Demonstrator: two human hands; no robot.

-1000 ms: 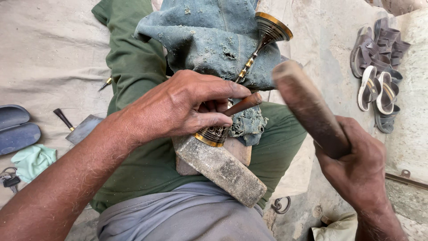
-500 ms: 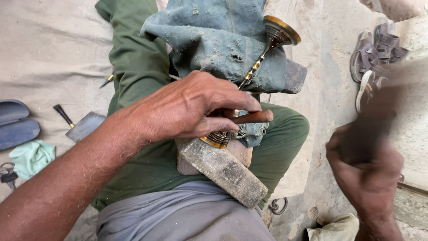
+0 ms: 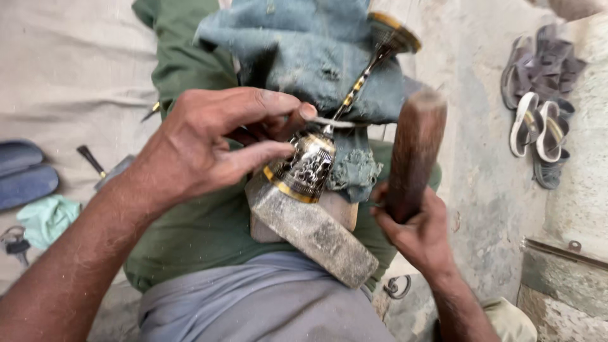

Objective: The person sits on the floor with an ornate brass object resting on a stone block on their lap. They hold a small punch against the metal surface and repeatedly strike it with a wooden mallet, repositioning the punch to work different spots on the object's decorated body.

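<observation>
Raised mallet (image 3: 415, 152), now beside goblet (image 3: 307, 166)

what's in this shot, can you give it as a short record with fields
setting: person seated on a floor, work held on the lap
left hand: pinches a thin tool against the engraved metal goblet
right hand: grips a dark wooden mallet, raised beside the goblet, apart from it
support: goblet's cup lies on a grey stone block; its stem runs up over a blue cloth
floor, left: blue case, green rag, small chisel
floor, right: pile of sandals
</observation>
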